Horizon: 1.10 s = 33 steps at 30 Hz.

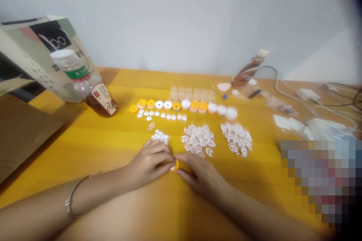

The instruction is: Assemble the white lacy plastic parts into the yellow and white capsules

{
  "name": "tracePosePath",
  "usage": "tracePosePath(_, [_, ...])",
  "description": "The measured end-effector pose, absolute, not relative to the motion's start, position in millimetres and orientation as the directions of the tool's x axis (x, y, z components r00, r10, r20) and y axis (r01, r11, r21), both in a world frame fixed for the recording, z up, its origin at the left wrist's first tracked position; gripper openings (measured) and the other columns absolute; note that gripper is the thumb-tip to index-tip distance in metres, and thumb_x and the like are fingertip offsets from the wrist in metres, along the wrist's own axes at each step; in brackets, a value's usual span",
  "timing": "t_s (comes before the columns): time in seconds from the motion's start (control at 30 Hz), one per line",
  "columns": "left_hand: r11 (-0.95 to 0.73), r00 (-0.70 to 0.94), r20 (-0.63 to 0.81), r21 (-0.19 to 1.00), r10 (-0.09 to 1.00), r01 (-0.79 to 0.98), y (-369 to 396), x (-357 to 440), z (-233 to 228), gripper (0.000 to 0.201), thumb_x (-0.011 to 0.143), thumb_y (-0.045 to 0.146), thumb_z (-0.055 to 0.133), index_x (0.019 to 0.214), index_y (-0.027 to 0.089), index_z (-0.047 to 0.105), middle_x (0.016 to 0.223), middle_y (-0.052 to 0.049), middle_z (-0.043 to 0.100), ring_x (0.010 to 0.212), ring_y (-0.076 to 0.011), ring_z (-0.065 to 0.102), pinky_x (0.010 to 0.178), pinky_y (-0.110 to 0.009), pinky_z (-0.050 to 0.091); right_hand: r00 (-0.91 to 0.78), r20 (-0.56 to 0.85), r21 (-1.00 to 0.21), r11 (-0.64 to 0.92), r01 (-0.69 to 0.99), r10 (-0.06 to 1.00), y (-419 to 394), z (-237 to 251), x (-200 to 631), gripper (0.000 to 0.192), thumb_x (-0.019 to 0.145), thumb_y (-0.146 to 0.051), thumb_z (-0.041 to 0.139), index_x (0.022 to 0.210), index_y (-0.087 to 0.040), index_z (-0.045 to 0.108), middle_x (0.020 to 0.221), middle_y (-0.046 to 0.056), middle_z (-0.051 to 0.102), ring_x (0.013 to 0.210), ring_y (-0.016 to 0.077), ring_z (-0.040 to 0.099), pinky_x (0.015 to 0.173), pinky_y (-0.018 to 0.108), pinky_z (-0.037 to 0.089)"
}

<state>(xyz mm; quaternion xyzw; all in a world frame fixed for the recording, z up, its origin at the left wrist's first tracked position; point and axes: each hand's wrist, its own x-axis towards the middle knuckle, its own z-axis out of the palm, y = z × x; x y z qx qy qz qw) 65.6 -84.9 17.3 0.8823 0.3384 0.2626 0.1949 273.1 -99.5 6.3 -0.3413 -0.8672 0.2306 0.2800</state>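
Both hands meet over a small orange disc [175, 165], left hand [149, 160] and right hand [202, 175] pinching it, fingertips hiding most; white parts [198, 141] blur at twelve o'clock.

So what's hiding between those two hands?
A small orange disc with a white bit on it, pinched by the left hand and right hand. Fingers cover its edges and underside.

White parts piles [198, 141] crowd ahead; table [93, 147] leftward seems open.
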Motion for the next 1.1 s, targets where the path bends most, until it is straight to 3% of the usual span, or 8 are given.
tracePosePath(0.1, [-0.695, 0.632, 0.334, 0.525, 0.699, 0.492, -84, 66, 18, 0.010, 0.083, 0.021, 0.053, 0.087, 0.021, 0.062, 0.082, -0.001, 0.060, 0.080, -0.0135, 0.051, 0.073, -0.028, 0.033, -0.601, 0.335, -0.621, 0.650, 0.439, 0.726, -99, 8, 273, 0.024, 0.083, -0.020, 0.052, 0.107, -0.024, 0.050, 0.103, 0.005, 0.064, 0.096, 0.0173, 0.060, 0.084, 0.032, 0.050])
tracePosePath(0.27, [-0.714, 0.616, 0.385, 0.516, 0.687, 0.474, -85, 67, 20, 0.011, 0.082, 0.021, 0.054, 0.090, 0.021, 0.062, 0.081, -0.002, 0.060, 0.077, -0.0138, 0.051, 0.072, -0.028, 0.033, -0.434, 0.404, -0.726, 0.571, 0.383, 0.805, -103, 10, 272, 0.036, 0.073, -0.022, 0.065, 0.106, -0.023, 0.051, 0.100, 0.007, 0.059, 0.092, 0.0192, 0.058, 0.080, 0.034, 0.051])
tracePosePath(0.4, [-0.734, 0.600, 0.435, 0.501, 0.671, 0.458, -88, 68, 22, 0.010, 0.082, 0.020, 0.055, 0.089, 0.020, 0.062, 0.081, -0.002, 0.060, 0.077, -0.0137, 0.052, 0.071, -0.028, 0.033, -0.433, 0.238, -0.913, 0.353, 0.206, 0.869, -106, 8, 268, 0.044, 0.070, -0.023, 0.069, 0.110, -0.023, 0.048, 0.089, 0.004, 0.061, 0.078, 0.0158, 0.060, 0.069, 0.030, 0.053])
tracePosePath(0.5, [-0.734, 0.586, 0.449, 0.499, 0.674, 0.462, -91, 69, 23, 0.010, 0.082, 0.020, 0.055, 0.089, 0.020, 0.062, 0.080, -0.002, 0.060, 0.076, -0.0134, 0.052, 0.070, -0.028, 0.033, -0.479, 0.128, -0.978, 0.190, 0.084, 0.868, -106, 9, 266, 0.038, 0.073, -0.022, 0.065, 0.107, -0.022, 0.049, 0.087, 0.003, 0.063, 0.077, 0.0136, 0.062, 0.070, 0.028, 0.052])
tracePosePath(0.63, [-0.732, 0.587, 0.448, 0.505, 0.675, 0.457, -91, 71, 23, 0.009, 0.081, 0.019, 0.056, 0.087, 0.020, 0.062, 0.080, -0.001, 0.060, 0.074, -0.0133, 0.051, 0.069, -0.028, 0.032, -0.501, 0.041, -0.997, 0.072, 0.042, 0.864, -105, 13, 265, 0.025, 0.073, -0.021, 0.064, 0.097, -0.020, 0.055, 0.082, 0.001, 0.064, 0.072, 0.0108, 0.061, 0.071, 0.026, 0.052])
tracePosePath(0.87, [-0.774, 0.579, 0.516, 0.468, 0.631, 0.426, -89, 68, 32, 0.012, 0.080, 0.018, 0.057, 0.092, 0.020, 0.061, 0.083, -0.002, 0.061, 0.078, -0.0141, 0.052, 0.070, -0.029, 0.034, -0.470, -0.013, -0.999, -0.030, -0.028, 0.882, -103, 14, 267, 0.029, 0.070, -0.024, 0.068, 0.096, -0.019, 0.058, 0.083, 0.001, 0.066, 0.075, 0.0116, 0.063, 0.074, 0.028, 0.052])
tracePosePath(1.0, [-0.781, 0.527, 0.584, 0.380, 0.618, 0.495, -61, 69, 49, 0.012, 0.082, 0.019, 0.055, 0.094, 0.019, 0.060, 0.085, -0.003, 0.061, 0.080, -0.0146, 0.052, 0.073, -0.029, 0.035, -0.439, -0.027, -0.998, -0.047, -0.034, 0.898, -102, 13, 267, 0.031, 0.066, -0.026, 0.071, 0.094, -0.020, 0.059, 0.083, 0.001, 0.066, 0.074, 0.0125, 0.063, 0.074, 0.029, 0.053])
tracePosePath(1.1, [-0.761, 0.560, 0.548, 0.254, 0.622, 0.597, -19, 82, 56, 0.015, 0.086, 0.023, 0.048, 0.092, 0.017, 0.061, 0.088, -0.005, 0.061, 0.084, -0.0166, 0.051, 0.074, -0.030, 0.035, -0.425, -0.027, -0.999, -0.040, -0.022, 0.905, -102, 13, 267, 0.032, 0.065, -0.027, 0.072, 0.094, -0.019, 0.060, 0.083, 0.002, 0.066, 0.074, 0.0128, 0.064, 0.074, 0.029, 0.053])
